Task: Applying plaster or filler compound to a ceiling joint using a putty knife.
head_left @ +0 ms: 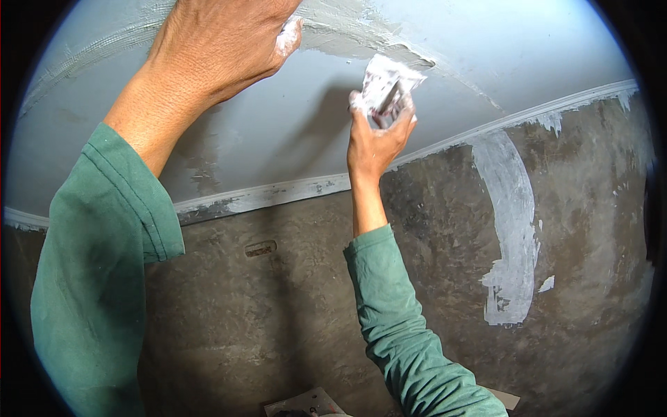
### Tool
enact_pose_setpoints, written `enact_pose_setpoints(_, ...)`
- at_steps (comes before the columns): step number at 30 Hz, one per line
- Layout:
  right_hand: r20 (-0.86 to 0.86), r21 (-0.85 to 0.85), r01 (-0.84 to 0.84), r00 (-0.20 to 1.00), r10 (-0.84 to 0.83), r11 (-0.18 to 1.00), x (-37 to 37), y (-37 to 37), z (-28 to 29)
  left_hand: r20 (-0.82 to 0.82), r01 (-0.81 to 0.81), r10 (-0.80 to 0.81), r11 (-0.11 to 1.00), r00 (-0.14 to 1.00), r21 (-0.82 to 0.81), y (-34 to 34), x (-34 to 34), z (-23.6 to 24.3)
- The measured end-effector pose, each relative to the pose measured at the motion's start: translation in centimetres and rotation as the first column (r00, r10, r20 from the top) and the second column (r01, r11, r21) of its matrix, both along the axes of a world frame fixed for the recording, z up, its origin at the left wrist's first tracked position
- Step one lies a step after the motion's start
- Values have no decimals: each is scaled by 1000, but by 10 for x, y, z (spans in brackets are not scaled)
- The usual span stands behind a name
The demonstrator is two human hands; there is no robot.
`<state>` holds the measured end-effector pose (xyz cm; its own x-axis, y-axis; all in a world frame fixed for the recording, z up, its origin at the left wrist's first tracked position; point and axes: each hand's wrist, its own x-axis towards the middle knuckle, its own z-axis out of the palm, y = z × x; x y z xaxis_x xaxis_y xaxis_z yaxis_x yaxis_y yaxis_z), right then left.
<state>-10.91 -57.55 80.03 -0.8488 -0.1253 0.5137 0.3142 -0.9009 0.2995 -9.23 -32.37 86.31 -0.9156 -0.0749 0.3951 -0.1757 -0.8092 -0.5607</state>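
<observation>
The right hand (pixel 375 139) reaches up at 12 o'clock with its fingers curled tight around a putty knife (pixel 389 87). The flat blade is white with wet plaster and lies against the ceiling (pixel 278 125), likely to spread it smooth. The left hand (pixel 215 48), at 11 o'clock, presses on the ceiling; I cannot tell how its fingers sit. A rough grey wall (pixel 313 313) has 1 white streak (pixel 511 229).

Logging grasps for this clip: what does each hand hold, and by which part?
The right hand grips a putty knife by its handle, blade against the ceiling. The left hand holds nothing visible.
</observation>
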Motion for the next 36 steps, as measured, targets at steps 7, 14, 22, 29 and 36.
enact_pose_setpoints(7, 35, 153, 191, 979, -199, 969, -1, -1, 32, 62, 30, -34, 997, 998, 70, 1, -1, 2)
enact_pose_setpoints(14, -332, 227, 170, 939, -88, 959, 10, -38, -25, 8, 15, -16, 998, 1000, 62, 4, 3, -2)
enact_pose_setpoints(22, -493, 159, 303, 849, -190, 940, -136, -82, -41, -69, 7, -7, 1000, 998, 8, 4, 1, -13)
enact_pose_setpoints(29, -642, -89, 877, 311, -701, 472, -251, -78, -18, 66, 49, -43, 994, 997, -93, -6, 12, 0)
enact_pose_setpoints(36, -590, -191, 964, 36, -806, 183, -271, -10, 34, 109, 66, -51, 989, 993, -134, -13, 12, -1)
